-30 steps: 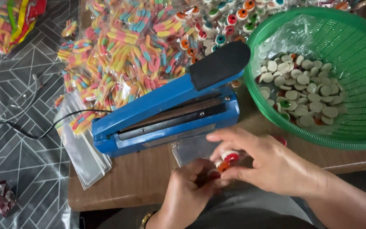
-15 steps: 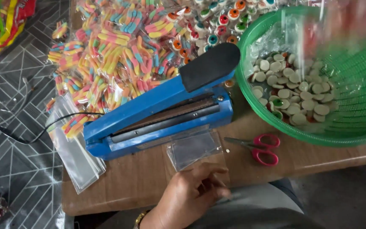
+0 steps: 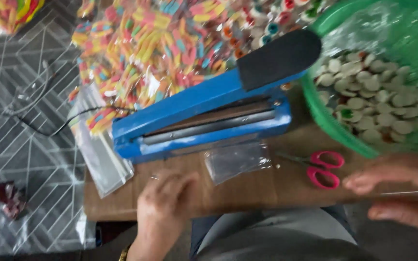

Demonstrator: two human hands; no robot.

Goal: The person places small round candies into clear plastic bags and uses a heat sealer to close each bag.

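One wooden table (image 3: 247, 193), grey patterned floor (image 3: 20, 145)

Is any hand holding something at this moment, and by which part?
It cannot be told. The left hand rests on the wooden table, seemingly empty. The right hand is blurred, near the pink-handled scissors without touching them.

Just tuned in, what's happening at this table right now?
A person sits at a small wooden table with a blue heat sealer in front of them. The left hand rests on the table edge, holding nothing. The right hand hovers by the red-handled scissors, which lie on the table; the blur hides whether it holds anything. An empty clear bag lies in front of the sealer. A green basket holds pale round candies, and bags of colourful candy are piled behind.
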